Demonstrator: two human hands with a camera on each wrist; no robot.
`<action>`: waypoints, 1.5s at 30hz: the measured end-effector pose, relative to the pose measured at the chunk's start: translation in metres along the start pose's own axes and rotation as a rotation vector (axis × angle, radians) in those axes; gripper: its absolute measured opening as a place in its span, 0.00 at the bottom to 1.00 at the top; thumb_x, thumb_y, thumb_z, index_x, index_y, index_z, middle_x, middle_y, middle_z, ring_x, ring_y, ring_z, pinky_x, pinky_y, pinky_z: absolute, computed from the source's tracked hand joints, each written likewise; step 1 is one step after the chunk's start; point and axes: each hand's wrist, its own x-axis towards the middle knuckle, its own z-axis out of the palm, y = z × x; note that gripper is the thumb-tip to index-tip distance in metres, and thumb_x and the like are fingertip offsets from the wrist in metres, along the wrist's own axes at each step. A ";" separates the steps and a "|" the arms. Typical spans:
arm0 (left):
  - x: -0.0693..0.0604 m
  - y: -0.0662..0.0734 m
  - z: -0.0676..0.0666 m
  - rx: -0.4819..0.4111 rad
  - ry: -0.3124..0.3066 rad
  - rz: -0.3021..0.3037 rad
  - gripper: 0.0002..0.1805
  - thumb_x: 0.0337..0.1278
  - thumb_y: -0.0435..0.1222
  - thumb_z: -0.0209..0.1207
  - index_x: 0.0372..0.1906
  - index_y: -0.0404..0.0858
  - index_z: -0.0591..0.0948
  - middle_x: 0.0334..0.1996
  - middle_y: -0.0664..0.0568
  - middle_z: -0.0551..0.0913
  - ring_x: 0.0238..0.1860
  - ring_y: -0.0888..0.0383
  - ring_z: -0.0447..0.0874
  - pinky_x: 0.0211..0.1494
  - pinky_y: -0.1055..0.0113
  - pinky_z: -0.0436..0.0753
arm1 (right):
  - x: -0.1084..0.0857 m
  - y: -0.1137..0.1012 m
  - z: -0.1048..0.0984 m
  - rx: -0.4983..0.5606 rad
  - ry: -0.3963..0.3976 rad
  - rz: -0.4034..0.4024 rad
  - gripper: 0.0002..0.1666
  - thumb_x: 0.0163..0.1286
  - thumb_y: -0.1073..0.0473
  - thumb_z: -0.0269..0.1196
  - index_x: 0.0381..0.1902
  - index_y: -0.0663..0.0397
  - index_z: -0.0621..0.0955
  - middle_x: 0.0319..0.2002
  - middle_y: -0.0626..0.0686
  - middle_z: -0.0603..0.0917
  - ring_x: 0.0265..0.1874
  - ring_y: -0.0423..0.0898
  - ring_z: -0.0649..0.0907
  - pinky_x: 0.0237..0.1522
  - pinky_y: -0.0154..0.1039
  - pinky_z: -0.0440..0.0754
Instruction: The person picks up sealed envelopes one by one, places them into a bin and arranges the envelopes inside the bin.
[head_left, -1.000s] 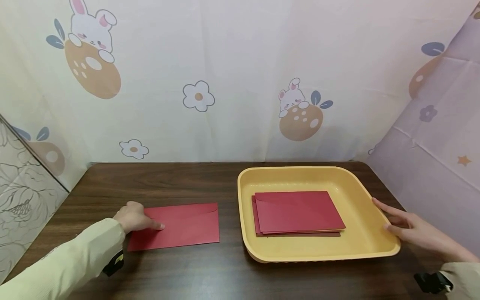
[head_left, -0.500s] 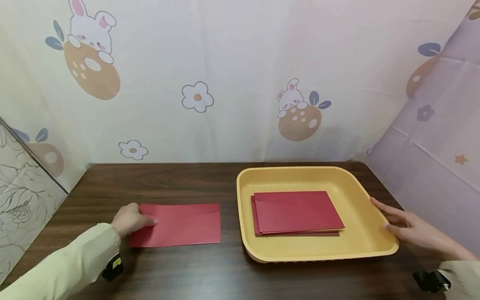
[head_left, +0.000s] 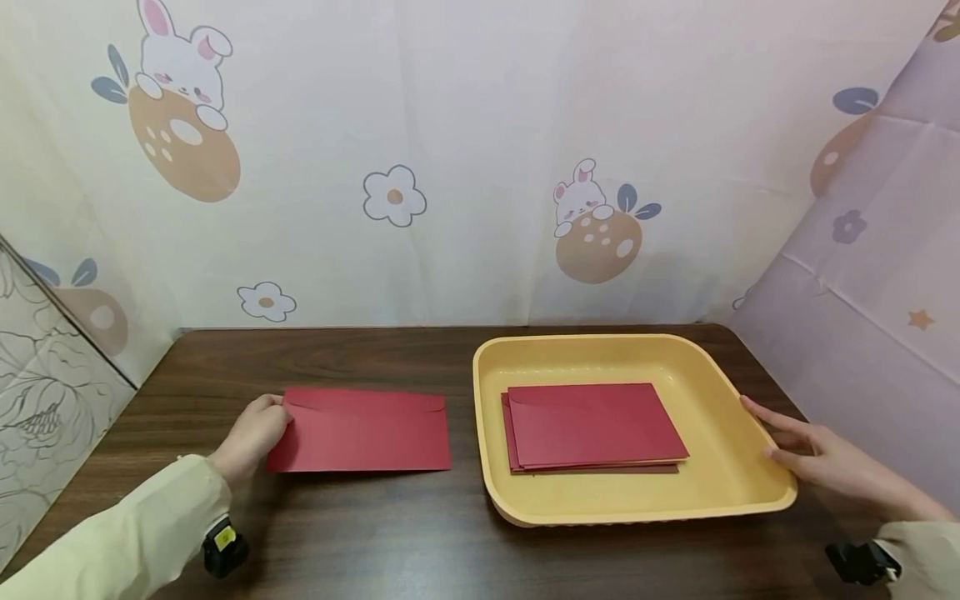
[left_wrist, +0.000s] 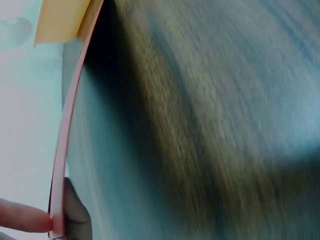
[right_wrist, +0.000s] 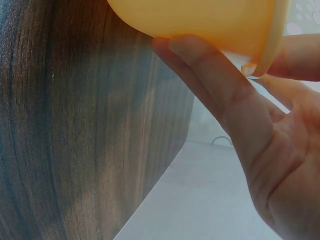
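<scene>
My left hand [head_left: 255,435] pinches the left end of a red envelope [head_left: 367,433], thumb on top and fingers beneath. In the left wrist view the envelope [left_wrist: 67,125] appears edge-on, raised off the table. At the right, my right hand [head_left: 832,462] holds the right side of a yellow tray [head_left: 738,483]. The right wrist view shows the fingers [right_wrist: 220,85] against the tray's outer wall and the thumb across the rim. Inside the tray lies a small stack of red envelopes [head_left: 596,425], slightly fanned.
The dark wooden table [head_left: 390,542] carries everything. A patterned cloth [head_left: 465,167] hangs behind its back edge and along the right side. At the far left is a panel with flower line drawings [head_left: 37,417].
My left hand has shifted from lying over the envelope to pinching its left end. The envelope has risen off the table. My right hand and the tray stay in place.
</scene>
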 end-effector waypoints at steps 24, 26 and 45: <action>-0.014 0.038 0.020 -0.293 -0.033 0.009 0.22 0.70 0.34 0.32 0.63 0.26 0.58 0.44 0.43 0.71 0.35 0.58 0.75 0.35 0.63 0.79 | 0.001 -0.001 0.001 -0.016 0.010 0.053 0.44 0.73 0.73 0.47 0.76 0.34 0.45 0.49 0.26 0.78 0.38 0.37 0.85 0.33 0.34 0.83; -0.016 0.045 0.026 -0.308 -0.061 0.033 0.21 0.69 0.32 0.34 0.61 0.25 0.58 0.45 0.42 0.71 0.38 0.56 0.75 0.38 0.64 0.79 | 0.001 -0.002 0.001 -0.049 0.018 0.059 0.44 0.73 0.72 0.48 0.76 0.34 0.45 0.49 0.26 0.78 0.37 0.36 0.85 0.32 0.33 0.82; -0.022 0.095 0.096 -0.289 -0.273 0.271 0.19 0.61 0.26 0.47 0.57 0.26 0.66 0.49 0.37 0.78 0.44 0.55 0.78 0.48 0.63 0.76 | 0.001 -0.005 0.001 -0.096 0.027 0.090 0.45 0.73 0.70 0.50 0.76 0.32 0.45 0.45 0.29 0.82 0.35 0.36 0.85 0.30 0.32 0.80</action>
